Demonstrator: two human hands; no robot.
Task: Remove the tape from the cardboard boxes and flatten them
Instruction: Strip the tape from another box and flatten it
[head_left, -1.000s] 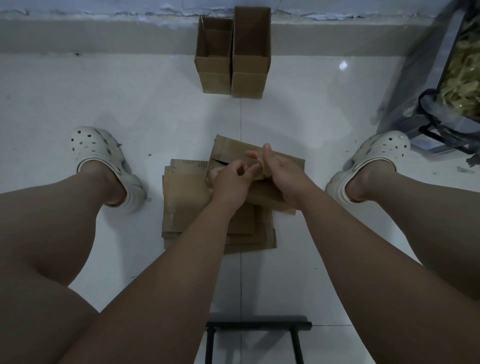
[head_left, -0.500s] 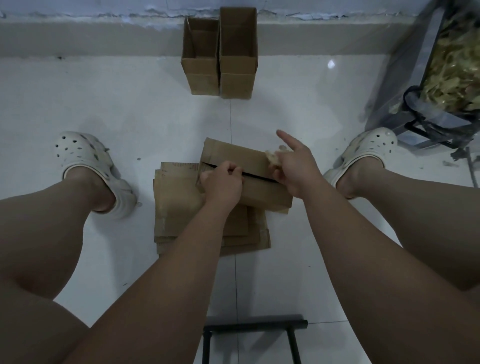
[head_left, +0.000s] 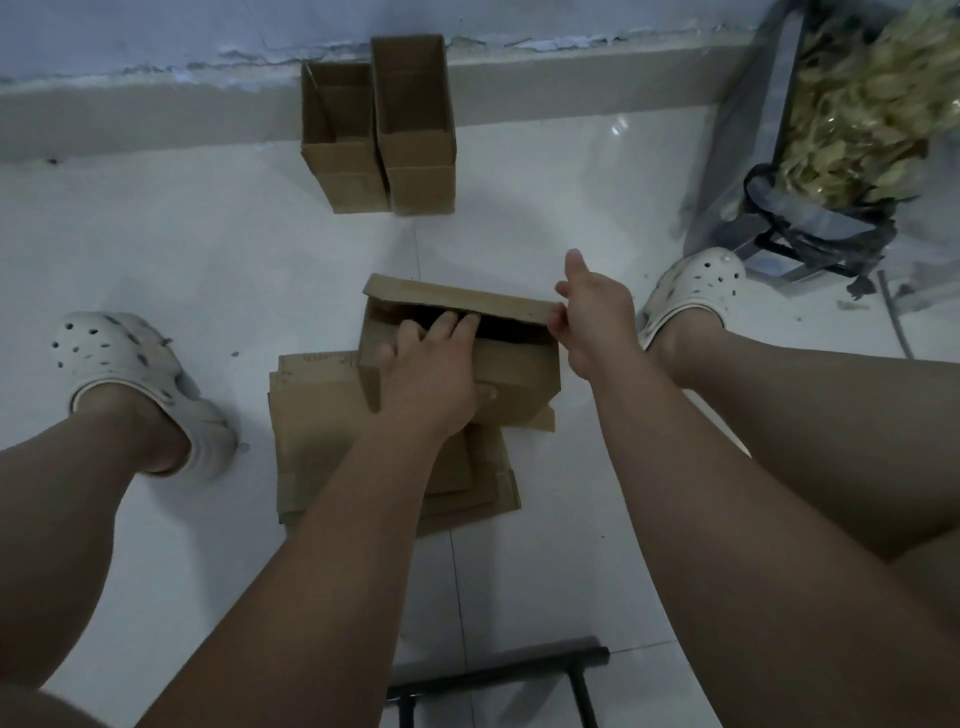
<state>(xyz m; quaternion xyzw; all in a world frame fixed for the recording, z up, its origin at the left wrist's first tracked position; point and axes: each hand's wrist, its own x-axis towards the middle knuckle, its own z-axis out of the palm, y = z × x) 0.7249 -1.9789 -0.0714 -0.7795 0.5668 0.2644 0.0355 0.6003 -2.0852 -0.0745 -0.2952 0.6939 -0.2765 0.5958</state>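
One box (head_left: 522, 402): left hand (head_left: 431, 379) gripped near flap (head_left: 517, 361), right hand (head_left: 592, 322) pinched far flap (head_left: 457, 301); best spread wide before flattening.

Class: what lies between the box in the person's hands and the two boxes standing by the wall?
Between the held box and the two upright boxes, the head view shows only bare white floor, with one grout line.

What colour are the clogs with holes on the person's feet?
They are off-white perforated clogs, clearest in the head view, on the left foot.
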